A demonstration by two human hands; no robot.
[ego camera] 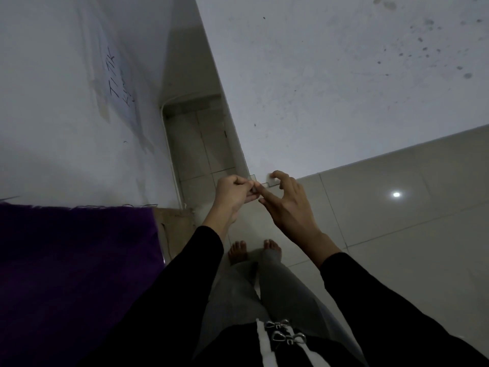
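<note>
A small clear plastic piece (264,183) with a stepped edge hangs in the air in front of the wall corner, between my two hands. My left hand (232,193) pinches its left end between thumb and curled fingers. My right hand (287,205) is spread, its straight index finger reaching left to touch the piece by my left fingertips. The right thumb tip lies at the piece's right end, next to a small whitish spot. Whether the thumb presses on the piece is hard to tell in the dim light.
A white wall corner (238,144) juts out straight ahead. A handwritten paper (119,83) is taped to the left wall. A purple cloth (74,260) covers something at the left, with cardboard (174,223) beside it. My bare feet (238,251) stand on the pale tiled floor (397,234).
</note>
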